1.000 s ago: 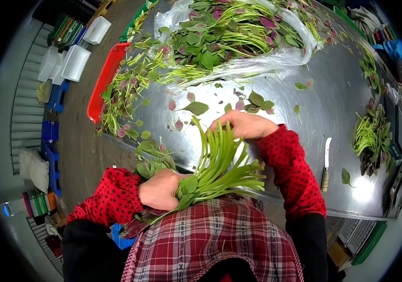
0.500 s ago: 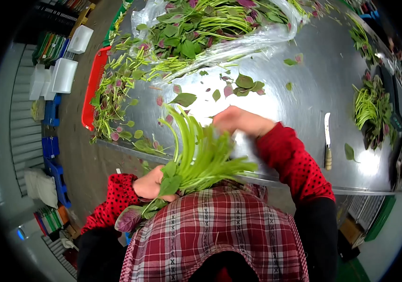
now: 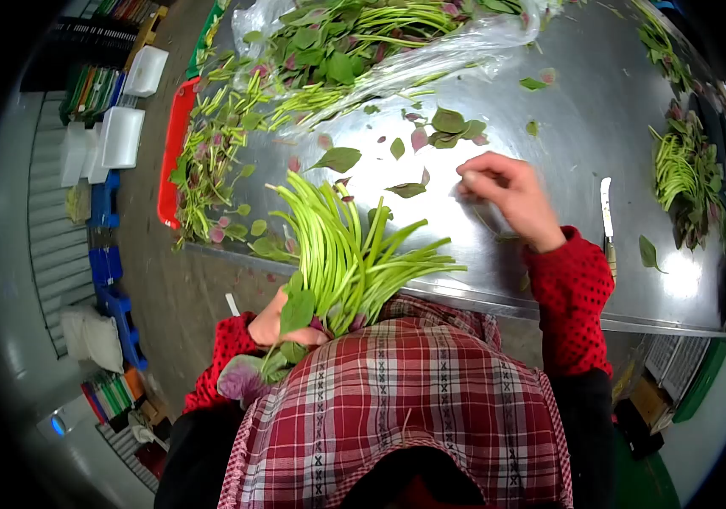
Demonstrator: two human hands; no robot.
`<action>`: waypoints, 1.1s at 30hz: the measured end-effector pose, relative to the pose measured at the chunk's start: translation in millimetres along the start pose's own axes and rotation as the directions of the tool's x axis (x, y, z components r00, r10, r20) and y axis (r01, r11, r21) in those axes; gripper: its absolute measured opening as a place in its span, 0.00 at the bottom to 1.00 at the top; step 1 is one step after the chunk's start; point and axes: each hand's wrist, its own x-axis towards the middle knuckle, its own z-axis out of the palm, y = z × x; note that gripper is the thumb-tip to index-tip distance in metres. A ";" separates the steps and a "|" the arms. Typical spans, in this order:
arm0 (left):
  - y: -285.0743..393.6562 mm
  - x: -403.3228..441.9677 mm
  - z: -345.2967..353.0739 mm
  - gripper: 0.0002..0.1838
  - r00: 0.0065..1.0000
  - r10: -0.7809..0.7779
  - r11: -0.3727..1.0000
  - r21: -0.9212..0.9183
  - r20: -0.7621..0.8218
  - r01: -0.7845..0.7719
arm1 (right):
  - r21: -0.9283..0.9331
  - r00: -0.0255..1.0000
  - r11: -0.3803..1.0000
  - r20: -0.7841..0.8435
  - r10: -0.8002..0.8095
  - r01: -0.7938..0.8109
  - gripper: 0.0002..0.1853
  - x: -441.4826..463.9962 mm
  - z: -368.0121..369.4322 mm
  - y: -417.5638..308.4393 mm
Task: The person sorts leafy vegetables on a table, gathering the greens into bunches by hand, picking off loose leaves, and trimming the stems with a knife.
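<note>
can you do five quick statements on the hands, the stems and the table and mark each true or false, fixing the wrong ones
1. The left hand holds a bunch of green stems. True.
2. A knife lies on the metal table. True.
3. The right hand is wrapped around the knife's handle. False: the hand is over the table, its fingers apart from the knife.
4. Both sleeve ends are red with black dots. True.
5. The clear plastic lies at the table's near edge, against the apron. False: it lies farther back on the table, around a pile of leafy greens.
</note>
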 end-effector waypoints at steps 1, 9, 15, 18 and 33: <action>9.8 2.9 2.9 0.41 1.000 0.022 0.998 0.053 -0.005 -0.022 | -0.066 0.997 0.998 0.079 0.005 0.000 0.10 7.8 1.4 -1.8; 81.9 11.4 12.8 0.24 0.882 0.235 0.393 0.790 0.409 -0.471 | -0.222 0.228 0.862 0.907 0.354 -0.455 0.41 36.1 91.3 24.6; 111.9 50.2 -1.3 0.14 0.603 0.573 -0.463 0.826 0.555 -0.321 | 0.185 0.557 0.715 0.763 0.328 -0.675 0.44 -10.3 76.4 13.0; 114.6 89.3 -20.0 0.12 0.499 0.633 -0.547 0.799 0.591 -0.252 | 0.337 0.662 0.722 0.716 0.221 -0.604 0.41 -19.0 59.7 11.5; 31.4 95.4 -17.2 0.41 0.826 0.563 0.010 0.999 0.020 -0.031 | 0.595 0.778 0.540 0.595 0.201 -0.595 0.26 -34.5 102.3 101.8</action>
